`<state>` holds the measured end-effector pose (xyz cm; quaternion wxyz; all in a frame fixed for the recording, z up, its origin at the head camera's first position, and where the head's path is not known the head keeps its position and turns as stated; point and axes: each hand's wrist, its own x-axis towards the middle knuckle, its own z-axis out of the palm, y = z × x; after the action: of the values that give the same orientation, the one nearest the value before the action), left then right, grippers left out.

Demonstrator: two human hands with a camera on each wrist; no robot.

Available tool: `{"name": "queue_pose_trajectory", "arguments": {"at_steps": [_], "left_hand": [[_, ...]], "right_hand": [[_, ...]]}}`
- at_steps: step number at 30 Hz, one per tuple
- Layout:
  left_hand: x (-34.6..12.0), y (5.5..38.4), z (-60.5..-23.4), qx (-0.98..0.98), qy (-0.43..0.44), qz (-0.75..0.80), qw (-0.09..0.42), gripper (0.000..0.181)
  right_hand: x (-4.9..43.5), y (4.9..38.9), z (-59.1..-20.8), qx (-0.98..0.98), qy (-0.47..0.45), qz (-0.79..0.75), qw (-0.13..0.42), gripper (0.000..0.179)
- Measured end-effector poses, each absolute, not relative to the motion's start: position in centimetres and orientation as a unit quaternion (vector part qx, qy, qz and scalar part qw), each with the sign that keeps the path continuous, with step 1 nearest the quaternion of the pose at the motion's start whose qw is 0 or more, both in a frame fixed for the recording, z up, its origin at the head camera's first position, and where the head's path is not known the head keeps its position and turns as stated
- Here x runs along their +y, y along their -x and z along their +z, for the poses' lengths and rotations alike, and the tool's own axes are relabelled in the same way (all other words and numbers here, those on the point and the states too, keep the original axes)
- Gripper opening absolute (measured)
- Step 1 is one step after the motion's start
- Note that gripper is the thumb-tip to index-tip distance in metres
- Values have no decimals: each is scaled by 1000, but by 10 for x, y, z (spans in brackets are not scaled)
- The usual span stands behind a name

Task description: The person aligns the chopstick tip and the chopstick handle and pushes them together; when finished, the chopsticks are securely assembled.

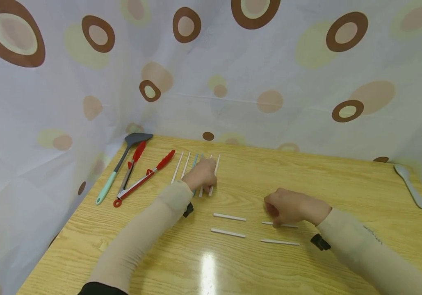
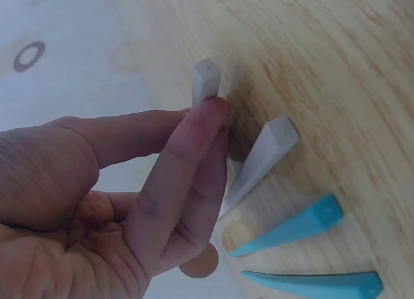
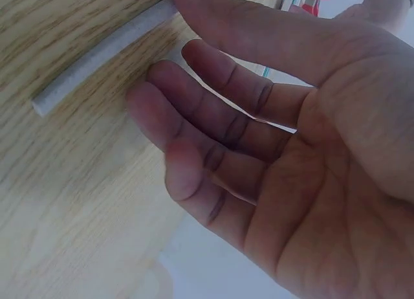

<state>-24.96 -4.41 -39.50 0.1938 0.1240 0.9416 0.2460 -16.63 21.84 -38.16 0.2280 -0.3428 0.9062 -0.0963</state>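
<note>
My left hand [image 1: 204, 172] pinches a white chopstick [image 2: 206, 79] between thumb and fingers, at the right end of a row of chopsticks. Beside it lie another white chopstick [image 2: 264, 155] and two blue chopsticks [image 2: 297, 226]; more white chopsticks [image 1: 176, 168] make up the left of the row. Over the table's middle right, my right hand [image 1: 292, 206] has its fingers loosely bent and apart. Its thumb is at a short white stick [image 3: 103, 56], while the other fingers are clear of it. Another thin white stick [image 1: 280, 242] lies just nearer.
Two short white sticks [image 1: 229, 216] lie parallel between the hands. At the left are red-tipped tongs [image 1: 146, 177], a second pair of tongs [image 1: 131, 167] and a dark spatula [image 1: 121, 159] with a mint handle. A grey spoon [image 1: 410, 186] lies far right. Patterned cloth [image 1: 288, 73] walls the table.
</note>
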Motion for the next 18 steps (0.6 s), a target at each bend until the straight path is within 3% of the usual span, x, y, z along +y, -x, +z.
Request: {"name": "queue_pose_trajectory", "arguments": {"at_steps": [10,14,18], "left_hand": [[-43,245,-391,945,-122,231,200,9],[-43,244,-390,947,-123,228,192,17],[-41,235,-383,950,-145,220,170,12]], "right_hand": [[217,167,-384,900,355,-98,233,27],[218,166,-384,897,362,-108,232,27],[218,165,-384,895,363,-116,231,28]]}}
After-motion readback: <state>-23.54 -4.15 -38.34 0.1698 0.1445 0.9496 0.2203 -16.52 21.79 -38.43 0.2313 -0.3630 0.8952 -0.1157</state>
